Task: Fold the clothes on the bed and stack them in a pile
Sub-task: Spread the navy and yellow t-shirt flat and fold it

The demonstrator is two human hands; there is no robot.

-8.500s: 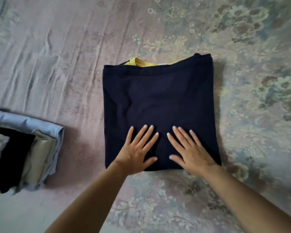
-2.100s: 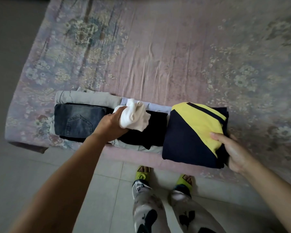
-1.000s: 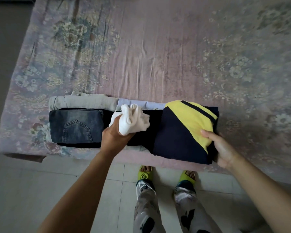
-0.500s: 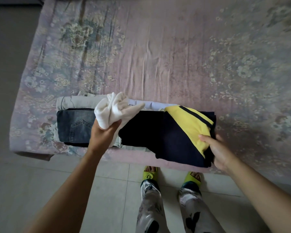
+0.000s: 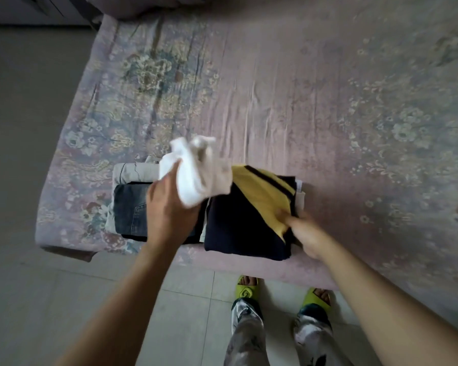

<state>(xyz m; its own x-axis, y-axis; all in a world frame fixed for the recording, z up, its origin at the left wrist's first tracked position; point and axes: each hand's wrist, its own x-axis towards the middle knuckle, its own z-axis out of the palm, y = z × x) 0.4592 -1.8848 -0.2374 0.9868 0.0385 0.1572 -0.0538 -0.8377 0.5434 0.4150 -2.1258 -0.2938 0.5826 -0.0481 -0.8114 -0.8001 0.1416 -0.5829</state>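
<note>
Left hand [image 5: 169, 207] clutches crumpled white cloth bundle [image 5: 196, 173], now raised higher; right hand [image 5: 306, 231] grips folded navy-yellow knit garment [image 5: 246, 220], shifted left onto pile.

bed [image 5: 288, 88]: you see a pink floral sheet, creased, running to the far and right edges | near edge, left: folded beige garment [image 5: 132, 170] flat on the sheet, folded jeans [image 5: 130, 207] on top of it | just right, touching: folded navy-and-yellow garment [image 5: 243, 220] over other folded pieces | floor [image 5: 64, 299]: pale tiles by the near side
</note>
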